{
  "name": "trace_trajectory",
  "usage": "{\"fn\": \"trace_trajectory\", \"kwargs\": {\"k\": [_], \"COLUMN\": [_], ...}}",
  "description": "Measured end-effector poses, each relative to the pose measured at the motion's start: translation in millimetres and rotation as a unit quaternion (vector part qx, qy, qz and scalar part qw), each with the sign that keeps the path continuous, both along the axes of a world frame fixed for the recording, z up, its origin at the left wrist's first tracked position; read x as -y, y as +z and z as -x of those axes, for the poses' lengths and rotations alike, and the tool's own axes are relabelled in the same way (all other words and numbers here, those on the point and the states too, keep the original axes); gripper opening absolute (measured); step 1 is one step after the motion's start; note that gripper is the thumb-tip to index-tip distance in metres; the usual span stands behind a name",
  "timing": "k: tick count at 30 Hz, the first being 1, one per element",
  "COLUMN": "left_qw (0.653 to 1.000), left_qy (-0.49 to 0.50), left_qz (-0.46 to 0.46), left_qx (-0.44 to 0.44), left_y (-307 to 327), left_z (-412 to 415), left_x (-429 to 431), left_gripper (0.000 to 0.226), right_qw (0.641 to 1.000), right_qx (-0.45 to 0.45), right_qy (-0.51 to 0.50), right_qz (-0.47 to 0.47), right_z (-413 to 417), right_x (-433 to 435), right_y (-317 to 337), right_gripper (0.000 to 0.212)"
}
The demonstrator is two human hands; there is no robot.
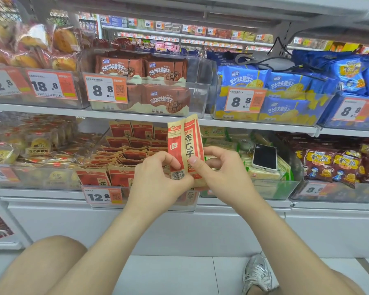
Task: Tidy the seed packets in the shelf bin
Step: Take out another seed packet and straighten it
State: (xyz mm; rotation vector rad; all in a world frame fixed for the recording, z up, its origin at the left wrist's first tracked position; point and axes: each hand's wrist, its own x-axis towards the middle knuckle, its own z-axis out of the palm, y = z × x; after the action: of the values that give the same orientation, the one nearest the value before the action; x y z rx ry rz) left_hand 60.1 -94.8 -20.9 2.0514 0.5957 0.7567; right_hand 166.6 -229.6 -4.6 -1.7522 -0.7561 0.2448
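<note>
Seed packet (190,145): 香瓜子 down the red stripe. Seed-bin tag (102,196): 12.8. Upper shelf: bread-bin tag (49,85) 18.8; brown-bin tag (106,89) 8.8; blue-bin tag (244,101) 8.8. Brown wafer packets (166,100): 巧克力华夫脆饼干. Blue wafer packets (285,108): 芝士华夫脆饼干.

Both hands, left (158,179) and right (217,167), pinch upright seed packets (184,145) before the bin (107,201); a phone (264,156) lies nearby.

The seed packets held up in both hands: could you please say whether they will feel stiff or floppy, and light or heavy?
Probably fairly stiff: the seed packets stand upright above the left hand and right hand without drooping. Likely light, since fingertip pinches near the bottom hold them. The paper-like wrapper seems unlikely to slip.
</note>
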Motion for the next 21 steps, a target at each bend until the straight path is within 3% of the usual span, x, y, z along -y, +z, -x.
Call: {"fn": "trace_trajectory", "kwargs": {"k": [4, 14, 21], "left_qw": [0.999, 0.983, 0.975], "left_qy": [-0.022, -0.117, -0.131], "left_qz": [0.006, 0.138, 0.176], "left_qx": [-0.022, 0.000, 0.007], "left_y": [-0.3, 9.9, 12.4], "left_z": [0.1, 3.9, 5.3], "left_x": [-3.5, -9.6, -8.9], "left_gripper": [0.006, 0.009, 0.008], "right_qw": [1.000, 0.991, 0.989], "right_qx": [-0.010, -0.123, -0.131], "right_qy": [-0.003, -0.015, -0.022], "right_qz": [0.003, -0.045, -0.063], "right_z": [-0.1, -0.8, 2.4], "right_x": [-1.4, 1.4, 1.7], "right_y": [1.1, 8.8, 11.7], "right_gripper": [0.017, 0.012, 0.014]}}
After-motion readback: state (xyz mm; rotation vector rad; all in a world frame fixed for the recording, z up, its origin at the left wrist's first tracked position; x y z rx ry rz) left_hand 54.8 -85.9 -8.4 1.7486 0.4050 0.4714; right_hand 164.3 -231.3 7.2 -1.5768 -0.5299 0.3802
